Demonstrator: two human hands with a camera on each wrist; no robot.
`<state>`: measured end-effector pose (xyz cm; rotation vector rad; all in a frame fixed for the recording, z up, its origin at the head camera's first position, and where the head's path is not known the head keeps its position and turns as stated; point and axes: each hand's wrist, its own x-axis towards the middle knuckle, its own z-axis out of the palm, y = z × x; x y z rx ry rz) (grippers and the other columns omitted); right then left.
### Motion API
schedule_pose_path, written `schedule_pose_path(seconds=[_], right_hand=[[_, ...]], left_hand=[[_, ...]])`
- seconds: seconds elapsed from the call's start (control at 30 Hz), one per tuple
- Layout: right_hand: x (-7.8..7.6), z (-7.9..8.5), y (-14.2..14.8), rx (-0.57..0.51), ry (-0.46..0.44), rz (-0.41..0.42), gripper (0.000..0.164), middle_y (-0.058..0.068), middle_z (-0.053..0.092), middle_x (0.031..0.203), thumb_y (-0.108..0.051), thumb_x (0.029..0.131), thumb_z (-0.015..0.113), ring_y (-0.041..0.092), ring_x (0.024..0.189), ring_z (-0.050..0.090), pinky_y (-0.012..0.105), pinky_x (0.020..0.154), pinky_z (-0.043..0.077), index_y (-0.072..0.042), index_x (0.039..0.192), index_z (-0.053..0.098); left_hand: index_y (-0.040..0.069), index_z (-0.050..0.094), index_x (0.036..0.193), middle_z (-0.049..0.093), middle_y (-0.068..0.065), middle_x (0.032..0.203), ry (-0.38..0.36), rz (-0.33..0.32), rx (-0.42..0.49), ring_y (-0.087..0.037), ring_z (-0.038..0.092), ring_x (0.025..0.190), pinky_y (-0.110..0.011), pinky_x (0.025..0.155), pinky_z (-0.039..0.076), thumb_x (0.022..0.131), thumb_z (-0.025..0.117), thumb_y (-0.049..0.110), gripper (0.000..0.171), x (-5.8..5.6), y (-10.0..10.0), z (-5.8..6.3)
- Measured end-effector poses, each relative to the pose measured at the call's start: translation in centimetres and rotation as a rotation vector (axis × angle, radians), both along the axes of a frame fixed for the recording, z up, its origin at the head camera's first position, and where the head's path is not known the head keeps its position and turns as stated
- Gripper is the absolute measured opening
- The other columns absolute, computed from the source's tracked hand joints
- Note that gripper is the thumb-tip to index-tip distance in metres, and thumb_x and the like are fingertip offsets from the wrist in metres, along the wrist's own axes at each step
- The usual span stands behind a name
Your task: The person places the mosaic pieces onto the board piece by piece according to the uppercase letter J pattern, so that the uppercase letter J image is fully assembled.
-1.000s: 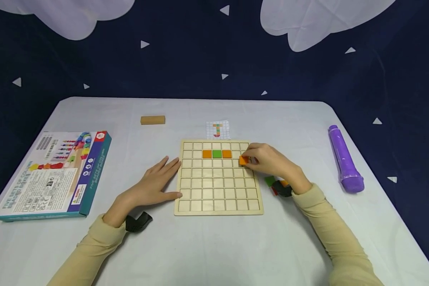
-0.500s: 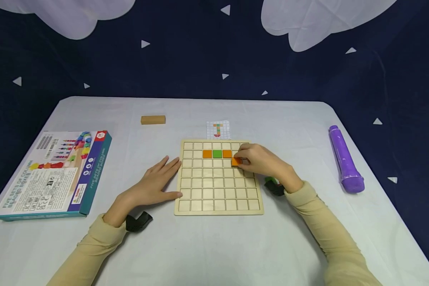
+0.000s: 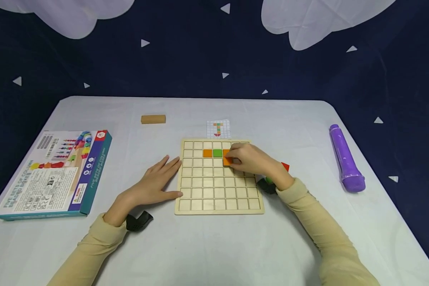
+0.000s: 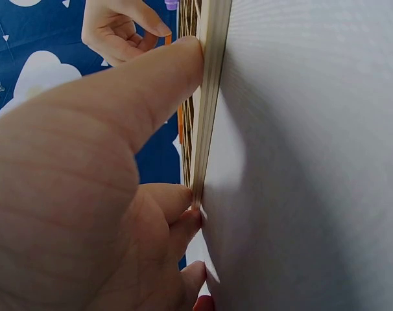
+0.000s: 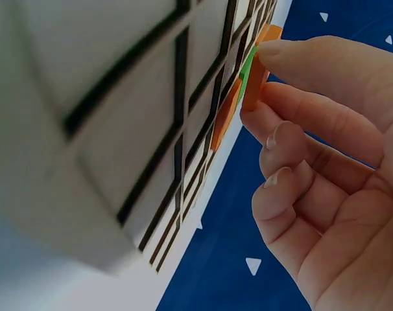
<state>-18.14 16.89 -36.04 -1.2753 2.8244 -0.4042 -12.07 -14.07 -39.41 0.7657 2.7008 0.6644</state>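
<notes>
A wooden grid board (image 3: 213, 193) lies on the white table. In one row of it sit an orange tile (image 3: 207, 153), a green tile (image 3: 217, 153) and a second orange tile, partly behind my right fingers. My right hand (image 3: 254, 161) pinches another orange square tile (image 5: 255, 83) between thumb and index finger, held just over the board, below that row. My left hand (image 3: 149, 187) rests spread at the board's left side; thumb and fingertips touch its edge (image 4: 209, 97). Behind the board lies a small gridded card (image 3: 218, 129) with a coloured J-like figure.
Right of the board, a red piece (image 3: 285, 166) and a green piece (image 3: 269, 180) show partly around my right wrist. A boxed set (image 3: 53, 174) lies at left, a wooden block (image 3: 153, 119) at the back, and a purple flashlight-shaped object (image 3: 346, 161) at right.
My right hand has moved left across the board with the pinched orange tile, from the right-hand columns to below the row's right orange tile. The left hand has stayed in place.
</notes>
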Motion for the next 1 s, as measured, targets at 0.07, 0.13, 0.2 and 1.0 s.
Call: schedule_pose_path(seconds=[0.07, 0.13, 0.2, 1.0], right_hand=[[-0.1, -0.1, -0.3, 0.012, -0.008, -0.002, 0.012, 0.004, 0.062, 0.083, -0.010, 0.082, 0.070, 0.010, 0.069, 0.046, 0.022, 0.063, 0.041, -0.006, 0.092, 0.072], [-0.1, -0.2, -0.6, 0.023, -0.020, -0.008, 0.011, 0.003, 0.062, 0.083, -0.011, 0.081, 0.070, 0.010, 0.069, 0.047, 0.022, 0.063, 0.042, -0.006, 0.092, 0.072], [-0.2, -0.2, -0.8, 0.034, -0.024, -0.010, 0.010, 0.003, 0.062, 0.082, -0.011, 0.081, 0.070, 0.010, 0.068, 0.047, 0.022, 0.063, 0.042, -0.006, 0.090, 0.071], [-0.5, 0.1, -2.7, 0.110, -0.021, -0.007, 0.013, 0.003, 0.064, 0.084, -0.017, 0.084, 0.070, 0.012, 0.073, 0.054, 0.026, 0.069, 0.049, -0.008, 0.092, 0.073]], left_hand=[[0.005, 0.018, 0.150, 0.016, -0.014, 0.158, -0.005, 0.000, 0.000, -0.040, 0.003, 0.146, -0.065, 0.110, 0.014, 0.085, 0.063, 0.046, 0.089, 0.0, 0.0, -0.1], [0.005, 0.018, 0.150, 0.015, -0.013, 0.159, -0.011, 0.000, -0.004, -0.039, 0.002, 0.147, -0.064, 0.111, 0.013, 0.084, 0.064, 0.045, 0.090, -0.1, 0.0, -0.1], [0.006, 0.017, 0.150, 0.015, -0.013, 0.159, -0.013, -0.001, -0.008, -0.039, 0.002, 0.147, -0.064, 0.111, 0.013, 0.084, 0.064, 0.046, 0.090, -0.1, 0.0, -0.2], [0.005, 0.019, 0.150, 0.016, -0.013, 0.159, 0.002, -0.006, -0.010, -0.039, 0.004, 0.147, -0.064, 0.110, 0.015, 0.085, 0.063, 0.046, 0.088, 0.0, -0.1, 0.0]])
